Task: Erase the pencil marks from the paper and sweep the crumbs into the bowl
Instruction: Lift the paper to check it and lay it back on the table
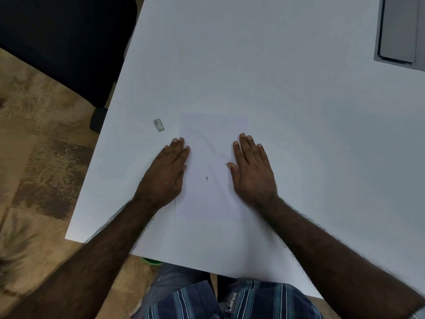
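A white table stands over patterned flooring. On it lies the paper, bearing one small dark mark. The left hand presses flat on the paper's left edge, the right hand flat on its right side, both grasping nothing. The eraser lies left of the paper.

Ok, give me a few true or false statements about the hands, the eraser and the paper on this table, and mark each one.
1. Both hands lie flat on the paper. True: left hand on its left edge, right hand on its right.
2. The left hand holds the eraser. False: the eraser lies alone on the table, beyond that hand's fingertips.
3. A small dark mark shows between the hands. True.
4. The eraser sits on the paper. False: it is off its left edge.
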Available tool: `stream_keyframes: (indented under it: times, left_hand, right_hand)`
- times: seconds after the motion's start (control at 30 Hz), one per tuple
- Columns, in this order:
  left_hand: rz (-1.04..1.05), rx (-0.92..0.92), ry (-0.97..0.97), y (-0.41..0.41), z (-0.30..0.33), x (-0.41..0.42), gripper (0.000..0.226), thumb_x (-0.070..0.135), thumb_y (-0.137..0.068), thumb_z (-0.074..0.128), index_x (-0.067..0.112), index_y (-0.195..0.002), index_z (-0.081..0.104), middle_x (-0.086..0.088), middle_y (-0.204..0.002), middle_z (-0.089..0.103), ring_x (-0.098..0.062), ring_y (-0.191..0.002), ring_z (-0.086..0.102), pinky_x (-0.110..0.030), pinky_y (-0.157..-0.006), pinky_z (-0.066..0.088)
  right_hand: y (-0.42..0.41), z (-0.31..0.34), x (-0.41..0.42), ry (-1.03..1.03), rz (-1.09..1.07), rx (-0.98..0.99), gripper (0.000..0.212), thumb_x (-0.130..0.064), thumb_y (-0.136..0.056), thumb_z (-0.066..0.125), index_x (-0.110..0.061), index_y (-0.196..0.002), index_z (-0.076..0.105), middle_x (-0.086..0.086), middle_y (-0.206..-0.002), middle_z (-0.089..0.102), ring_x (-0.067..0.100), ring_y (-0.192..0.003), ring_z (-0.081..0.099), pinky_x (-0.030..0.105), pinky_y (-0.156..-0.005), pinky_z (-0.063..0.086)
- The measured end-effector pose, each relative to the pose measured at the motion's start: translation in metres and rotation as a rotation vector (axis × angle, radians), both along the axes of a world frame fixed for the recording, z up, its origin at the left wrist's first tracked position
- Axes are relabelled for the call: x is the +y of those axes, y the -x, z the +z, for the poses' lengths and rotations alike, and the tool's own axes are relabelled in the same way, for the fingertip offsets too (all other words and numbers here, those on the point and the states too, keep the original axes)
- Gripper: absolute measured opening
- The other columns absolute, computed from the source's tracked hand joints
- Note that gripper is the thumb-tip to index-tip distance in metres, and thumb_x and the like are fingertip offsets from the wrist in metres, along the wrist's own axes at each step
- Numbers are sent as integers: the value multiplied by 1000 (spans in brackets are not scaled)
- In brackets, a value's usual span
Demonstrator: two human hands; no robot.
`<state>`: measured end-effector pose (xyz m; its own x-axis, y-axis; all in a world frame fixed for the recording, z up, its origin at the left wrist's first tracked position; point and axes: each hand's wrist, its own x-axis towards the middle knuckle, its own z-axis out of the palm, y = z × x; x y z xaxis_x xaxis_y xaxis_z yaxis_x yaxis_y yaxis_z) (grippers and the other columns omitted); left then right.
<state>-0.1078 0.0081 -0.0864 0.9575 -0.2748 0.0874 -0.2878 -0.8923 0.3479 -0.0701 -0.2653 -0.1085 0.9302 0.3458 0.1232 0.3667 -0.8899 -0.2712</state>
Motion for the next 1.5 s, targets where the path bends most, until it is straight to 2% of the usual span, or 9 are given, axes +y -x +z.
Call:
stream_keyframes:
  times: [0.27,0.43,0.53,0.63,0.87,1.03,1.2,1.3,1.5]
  left_hand:
    - [28,10,-14,-12,1,-1,42,10,-101,56,-3,-140,64,-24,-156,52,-41,-145,52,-53,-116,46]
    - [377,58,42,-29,20,-15,34,27,-99,65,3,-123,72,-19,-122,69,-41,-112,65,-48,-98,51]
    - [721,243,181,-22,32,-25,46,38,-93,77,7,-126,68,-17,-119,64,-38,-115,61,-45,-98,50]
    - [869,411,193,-13,39,-38,64,48,-89,80,6,-133,60,-18,-128,59,-38,-125,56,-45,-102,47]
    - [985,532,361,-26,42,-55,73,45,-85,86,2,-134,52,-18,-133,61,-37,-127,59,-45,-103,49]
    - [1011,563,439,-33,42,-56,64,40,-90,82,2,-134,56,-16,-136,64,-34,-128,61,-38,-103,49]
    - [948,505,519,-30,36,-50,22,19,-94,78,5,-110,74,-8,-103,75,-30,-106,71,-33,-97,53]
    - [932,457,617,-25,33,-46,9,13,-94,77,11,-102,73,6,-81,67,-21,-86,67,-34,-93,56]
    - [947,383,789,-18,38,-42,15,8,-99,70,18,-110,70,13,-86,66,2,-77,61,-5,-71,46]
  right_hand:
    - [-1,3,1,-5,-9,42,59,-38,-114,39,-5,-163,42,15,-175,30,30,-164,25,52,-133,24]
    - [-8,25,5,-118,-191,99,62,-44,-107,56,-7,-157,50,15,-165,47,34,-152,45,48,-122,37]
    - [-13,41,3,-125,-333,199,67,-50,-100,71,-6,-149,57,15,-143,61,36,-130,57,48,-109,47]
    - [-11,52,3,-135,-417,401,71,-54,-94,77,-9,-146,59,10,-136,59,32,-127,52,40,-107,44]
    - [0,58,17,-223,-500,544,67,-39,-96,79,-11,-151,53,9,-137,56,30,-131,52,39,-110,44]
    - [1,64,25,-339,-606,597,76,-28,-91,84,-17,-156,47,5,-133,58,27,-124,59,39,-108,49]
    - [-5,65,22,-538,-722,679,82,-17,-85,89,-22,-154,46,3,-125,60,17,-101,63,31,-95,52]
    - [-6,66,17,-617,-783,694,81,-16,-81,92,-22,-150,50,3,-120,63,19,-107,64,32,-95,53]
    - [-1,69,13,-645,-820,690,69,-27,-83,92,-21,-143,59,1,-124,65,18,-112,64,29,-96,51]
